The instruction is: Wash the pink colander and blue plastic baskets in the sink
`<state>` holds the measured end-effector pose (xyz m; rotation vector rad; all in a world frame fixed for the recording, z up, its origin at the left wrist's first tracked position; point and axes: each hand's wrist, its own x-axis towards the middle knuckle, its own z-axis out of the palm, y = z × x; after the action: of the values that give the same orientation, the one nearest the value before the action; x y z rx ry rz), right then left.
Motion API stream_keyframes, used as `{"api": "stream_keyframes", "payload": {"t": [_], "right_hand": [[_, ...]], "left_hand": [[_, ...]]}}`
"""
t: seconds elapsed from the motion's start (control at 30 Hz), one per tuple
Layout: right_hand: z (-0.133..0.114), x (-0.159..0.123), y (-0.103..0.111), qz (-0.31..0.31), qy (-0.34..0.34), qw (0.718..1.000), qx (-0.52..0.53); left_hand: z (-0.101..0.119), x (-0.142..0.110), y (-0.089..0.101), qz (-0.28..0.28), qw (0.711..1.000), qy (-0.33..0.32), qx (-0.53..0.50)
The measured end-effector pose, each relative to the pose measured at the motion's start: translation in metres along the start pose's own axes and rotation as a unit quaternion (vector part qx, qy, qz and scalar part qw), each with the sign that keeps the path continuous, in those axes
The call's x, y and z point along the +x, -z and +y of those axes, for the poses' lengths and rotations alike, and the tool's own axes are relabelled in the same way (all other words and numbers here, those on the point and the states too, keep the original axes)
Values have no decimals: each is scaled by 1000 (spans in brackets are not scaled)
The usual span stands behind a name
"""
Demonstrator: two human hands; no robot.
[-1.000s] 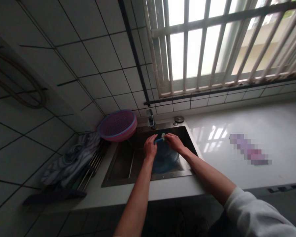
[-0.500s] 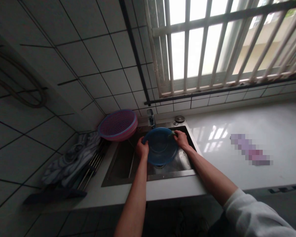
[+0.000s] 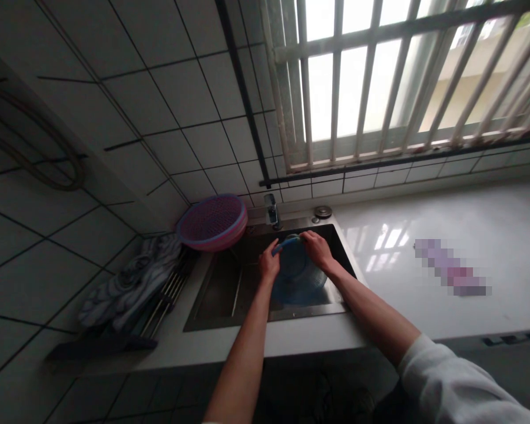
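Observation:
A blue plastic basin [image 3: 292,272] is inside the metal sink [image 3: 216,297], tilted and blurred by motion. My left hand [image 3: 270,260] is closed on the left side of its rim. At the rim's far right, my right hand [image 3: 317,248] is closed on the basin too. Something small and pale green [image 3: 295,237] shows at the fingers of my right hand, too small to make out. The faucet [image 3: 271,211] stands just beyond the basin.
Left of the faucet sits a pink and blue colander [image 3: 212,222]. A striped cloth [image 3: 130,280] lies over a metal rack [image 3: 161,306] at the left. On the white counter [image 3: 380,294] is a pixelated purple patch [image 3: 450,268]. A round metal drain lid [image 3: 323,211] rests behind the sink.
The basin has tipped from nearly level to a steep tilt, its underside swinging toward me. My two hands have come closer together on the rim.

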<state>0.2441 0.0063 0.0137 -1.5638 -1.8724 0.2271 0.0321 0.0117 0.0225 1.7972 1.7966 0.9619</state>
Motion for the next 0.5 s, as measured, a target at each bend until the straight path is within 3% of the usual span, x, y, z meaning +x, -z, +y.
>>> {"api": "stream_keyframes", "payload": {"t": [0.13,0.27,0.37,0.5], "right_hand": [[32,3,8,58,-97,994,12],[37,1,10,52,-103,993,6],[24,-1,9,10,-72,997,-8],[-1,-4,2,-67,33,997,-35]], "left_hand": [[-16,14,2,93,989,44,-109],[-25,16,7,99,990,72,-75],[-21,8,9,76,997,7,1],[-7,-1,2,-14,992,-117,41]]}}
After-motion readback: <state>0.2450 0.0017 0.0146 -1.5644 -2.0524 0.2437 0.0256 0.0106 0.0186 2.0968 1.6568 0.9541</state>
